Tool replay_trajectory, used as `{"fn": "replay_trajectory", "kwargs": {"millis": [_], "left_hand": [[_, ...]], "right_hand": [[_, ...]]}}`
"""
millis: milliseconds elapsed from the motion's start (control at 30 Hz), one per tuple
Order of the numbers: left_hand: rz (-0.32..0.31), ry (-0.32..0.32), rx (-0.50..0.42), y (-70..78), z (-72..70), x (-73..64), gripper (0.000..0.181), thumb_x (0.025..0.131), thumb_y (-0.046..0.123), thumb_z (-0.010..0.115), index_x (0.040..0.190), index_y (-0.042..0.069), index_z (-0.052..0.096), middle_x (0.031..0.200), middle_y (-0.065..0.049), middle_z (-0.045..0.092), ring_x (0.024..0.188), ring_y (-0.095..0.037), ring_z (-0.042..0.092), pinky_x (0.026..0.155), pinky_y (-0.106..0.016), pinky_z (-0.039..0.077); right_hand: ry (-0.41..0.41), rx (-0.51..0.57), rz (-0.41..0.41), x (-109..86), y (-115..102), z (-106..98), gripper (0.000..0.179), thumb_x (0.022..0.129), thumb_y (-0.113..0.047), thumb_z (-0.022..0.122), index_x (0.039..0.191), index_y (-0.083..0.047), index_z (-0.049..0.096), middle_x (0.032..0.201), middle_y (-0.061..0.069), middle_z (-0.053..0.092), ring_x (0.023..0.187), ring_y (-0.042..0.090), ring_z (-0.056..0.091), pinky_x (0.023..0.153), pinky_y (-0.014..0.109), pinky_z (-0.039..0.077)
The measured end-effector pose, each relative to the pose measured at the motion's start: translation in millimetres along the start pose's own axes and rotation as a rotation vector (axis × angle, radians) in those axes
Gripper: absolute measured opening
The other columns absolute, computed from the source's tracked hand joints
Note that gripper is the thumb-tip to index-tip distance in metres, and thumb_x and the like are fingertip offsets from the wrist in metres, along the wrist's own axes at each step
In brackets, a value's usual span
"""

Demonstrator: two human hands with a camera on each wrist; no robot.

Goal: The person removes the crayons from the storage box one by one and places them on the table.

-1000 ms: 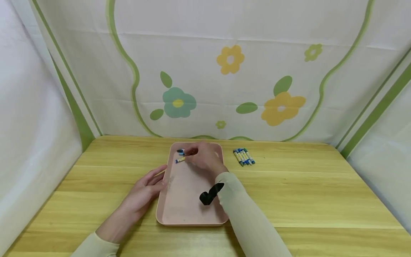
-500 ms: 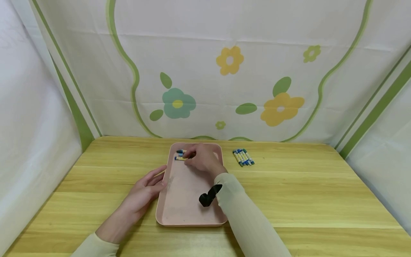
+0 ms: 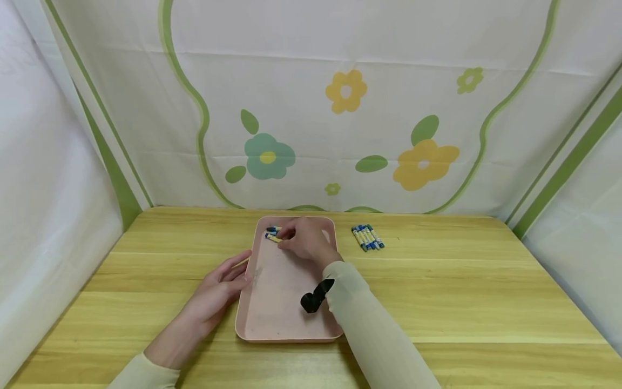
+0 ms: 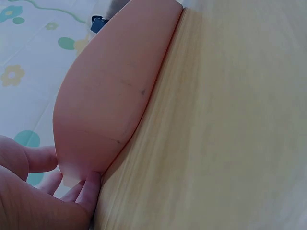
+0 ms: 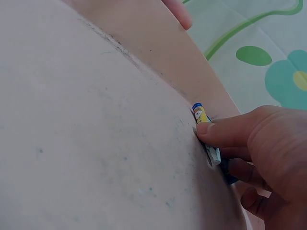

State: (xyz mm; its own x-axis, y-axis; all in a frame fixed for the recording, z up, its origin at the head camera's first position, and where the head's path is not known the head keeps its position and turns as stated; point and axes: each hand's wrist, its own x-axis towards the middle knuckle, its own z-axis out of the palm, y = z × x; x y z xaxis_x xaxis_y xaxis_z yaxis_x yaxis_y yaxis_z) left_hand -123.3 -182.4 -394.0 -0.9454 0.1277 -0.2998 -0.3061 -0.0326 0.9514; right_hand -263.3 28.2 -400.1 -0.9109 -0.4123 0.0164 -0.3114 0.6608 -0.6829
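One short crayon (image 5: 202,116) in a printed yellow wrapper, blue at one end and whitish at the other, lies pinched between the thumb and fingers of the right hand (image 3: 308,240), at the far left part of a pink tray (image 3: 274,302). It is probably very light and stiff, yet brittle enough to snap if bent; the waxy ends may feel slick and smear, so the paper-covered middle looks the best place to hold it. Just beyond it in the tray are other crayons (image 3: 274,229), partly hidden by the fingers.

The left hand (image 3: 221,286) grips the tray's left wall, thumb at the rim and fingers against the outside. The tray appears to be thin, rigid plastic, easiest to steady by that wall; its floor is marked with scuffs and small specks.

Beneath is a yellowish wood-grain tabletop (image 3: 437,302). To the tray's right, well apart from the hands, lies a side-by-side row of crayons (image 3: 367,237). White cloth (image 3: 301,32) printed with flowers, leaves and green bands hangs behind, with pale cloth at both sides.
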Motion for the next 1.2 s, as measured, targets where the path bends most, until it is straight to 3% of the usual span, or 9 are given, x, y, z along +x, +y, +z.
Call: {"fn": "replay_trajectory", "kwargs": {"millis": [233, 467, 800, 1000, 1133, 1200], "left_hand": [[0.001, -0.001, 0.001, -0.2, 0.1, 0.0, 0.063, 0.108, 0.009, 0.056, 0.167, 0.016, 0.035, 0.173, -0.018, 0.032, 0.157, -0.031, 0.035, 0.098, -0.015, 0.05], [-0.004, 0.0, 0.011, -0.2, -0.1, -0.7, 0.063, 0.108, 0.01, 0.057, 0.167, 0.016, 0.034, 0.173, -0.018, 0.031, 0.158, -0.032, 0.035, 0.098, -0.015, 0.05], [0.007, -0.003, 0.018, -1.3, -0.9, -0.9, 0.063, 0.108, 0.01, 0.057, 0.166, 0.016, 0.035, 0.174, -0.016, 0.032, 0.158, -0.03, 0.035, 0.099, -0.015, 0.049], [0.012, 0.0, 0.016, -1.5, -0.5, -0.9, 0.062, 0.108, 0.01, 0.057, 0.166, 0.016, 0.036, 0.173, -0.015, 0.033, 0.158, -0.03, 0.036, 0.1, -0.015, 0.049], [0.012, 0.001, 0.02, -1.7, -0.5, -0.7, 0.062, 0.108, 0.01, 0.058, 0.166, 0.017, 0.036, 0.173, -0.015, 0.034, 0.157, -0.03, 0.037, 0.101, -0.016, 0.049], [0.011, 0.002, 0.02, -1.7, -0.6, -0.8, 0.062, 0.108, 0.01, 0.058, 0.166, 0.017, 0.037, 0.173, -0.015, 0.034, 0.157, -0.03, 0.037, 0.101, -0.017, 0.049]], "right_hand": [[-0.007, -0.021, 0.003, -0.6, -1.6, -1.2, 0.014, 0.094, -0.02, 0.083, 0.107, -0.019, 0.084, 0.099, -0.003, 0.076, 0.09, 0.012, 0.064, 0.083, 0.028, 0.055], [-0.01, -0.025, 0.014, -2.0, -4.2, -1.9, 0.015, 0.095, -0.022, 0.081, 0.109, -0.019, 0.085, 0.105, -0.003, 0.078, 0.094, 0.012, 0.066, 0.086, 0.03, 0.057], [0.007, 0.114, 0.016, -7.7, -9.9, -6.8, 0.014, 0.096, -0.02, 0.079, 0.108, -0.022, 0.085, 0.103, -0.004, 0.078, 0.081, 0.012, 0.064, 0.072, 0.026, 0.055], [0.006, 0.194, 0.056, -9.5, -18.0, -14.0, 0.018, 0.097, -0.021, 0.078, 0.111, -0.028, 0.085, 0.112, -0.011, 0.078, 0.088, 0.01, 0.065, 0.073, 0.027, 0.054], [0.018, 0.148, 0.098, -8.9, -25.3, -19.2, 0.015, 0.096, -0.029, 0.08, 0.11, -0.034, 0.085, 0.11, -0.015, 0.079, 0.095, 0.01, 0.066, 0.078, 0.029, 0.053], [0.036, 0.066, 0.115, -9.0, -29.5, -22.0, 0.014, 0.095, -0.038, 0.081, 0.108, -0.042, 0.084, 0.106, -0.019, 0.078, 0.097, 0.007, 0.066, 0.085, 0.032, 0.051]]}}
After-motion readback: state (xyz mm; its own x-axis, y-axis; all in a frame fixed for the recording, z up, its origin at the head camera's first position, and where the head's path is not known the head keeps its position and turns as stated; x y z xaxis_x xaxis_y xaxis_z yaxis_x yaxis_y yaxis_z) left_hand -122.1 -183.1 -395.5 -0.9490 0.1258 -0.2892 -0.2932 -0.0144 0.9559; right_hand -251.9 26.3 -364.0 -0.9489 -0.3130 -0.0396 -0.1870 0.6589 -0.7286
